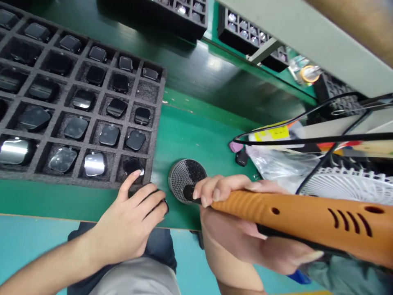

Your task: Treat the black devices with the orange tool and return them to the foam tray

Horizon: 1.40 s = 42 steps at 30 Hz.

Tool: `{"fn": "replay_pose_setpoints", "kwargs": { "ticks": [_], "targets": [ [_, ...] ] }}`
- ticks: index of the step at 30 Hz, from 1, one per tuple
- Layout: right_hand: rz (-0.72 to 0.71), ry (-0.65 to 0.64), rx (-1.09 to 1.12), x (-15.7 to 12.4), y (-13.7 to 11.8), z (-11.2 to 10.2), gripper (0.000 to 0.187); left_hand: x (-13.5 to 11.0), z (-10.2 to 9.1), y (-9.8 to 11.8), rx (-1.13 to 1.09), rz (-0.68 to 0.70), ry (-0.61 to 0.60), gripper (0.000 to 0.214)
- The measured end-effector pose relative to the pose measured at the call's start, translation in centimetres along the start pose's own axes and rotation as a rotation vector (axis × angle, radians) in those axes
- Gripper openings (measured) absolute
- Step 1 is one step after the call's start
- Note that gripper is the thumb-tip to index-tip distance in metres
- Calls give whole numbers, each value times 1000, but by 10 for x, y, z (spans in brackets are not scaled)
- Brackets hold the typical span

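Observation:
My left hand (pixel 135 213) rests at the front edge of the green bench (pixel 190 135), fingers curled round a small dark watch-like part (pixel 164 203), its forefinger reaching toward the last cell of a grey foam tray (pixel 153 110). My right hand (pixel 227 192) grips an orange electric screwdriver (pixel 307 221) that lies nearly level. The driver's dark tip (pixel 188 192) sits over a round perforated metal dish (pixel 186 178) between the two hands.
The foam tray holds several dark square watch bodies in its cells. More black trays (pixel 172 12) stand at the back. To the right lie black cables (pixel 307 139), a plastic bag (pixel 276 164), a white fan grille (pixel 346 184) and a grey beam (pixel 307 37).

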State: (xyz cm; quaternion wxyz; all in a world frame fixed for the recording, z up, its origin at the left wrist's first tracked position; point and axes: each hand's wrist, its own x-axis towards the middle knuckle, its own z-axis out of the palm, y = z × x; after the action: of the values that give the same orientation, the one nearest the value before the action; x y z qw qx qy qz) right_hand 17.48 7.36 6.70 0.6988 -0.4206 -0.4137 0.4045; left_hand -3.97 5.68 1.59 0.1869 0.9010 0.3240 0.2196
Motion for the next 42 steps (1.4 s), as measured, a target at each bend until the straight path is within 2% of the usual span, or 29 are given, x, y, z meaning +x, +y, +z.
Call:
{"fn": "replay_pose_setpoints", "kwargs": {
  "ticks": [5,12,16,21,24,29,31,33,36,42],
  "targets": [
    [24,3,-5,-4,2,1,50,0,3,2,16,-33,22,17],
    [1,-4,-43,-2,5,2,51,-4,-1,-4,-18,31,5,31],
    [22,-10,-72,-5,-9,1,46,-3,2,-3,7,24,58,26],
    [12,-24,-138,-23,-26,-1,47,-1,4,-2,31,18,111,19],
    [32,-42,-159,-31,-22,2,42,-1,4,-2,41,18,103,19],
    [-39,-16,-146,-31,-11,6,39,-2,4,-1,47,11,88,19],
    [-13,-52,-117,-30,-9,6,38,-2,4,-1,47,11,92,18],
    [-5,-99,-85,-29,-8,7,41,-2,5,-1,46,13,99,19],
    [-41,-94,-54,-28,-6,11,46,-2,6,-1,46,12,104,20],
    [-27,-90,-88,-27,-6,16,34,-1,6,-1,55,13,88,19]
  ]
}}
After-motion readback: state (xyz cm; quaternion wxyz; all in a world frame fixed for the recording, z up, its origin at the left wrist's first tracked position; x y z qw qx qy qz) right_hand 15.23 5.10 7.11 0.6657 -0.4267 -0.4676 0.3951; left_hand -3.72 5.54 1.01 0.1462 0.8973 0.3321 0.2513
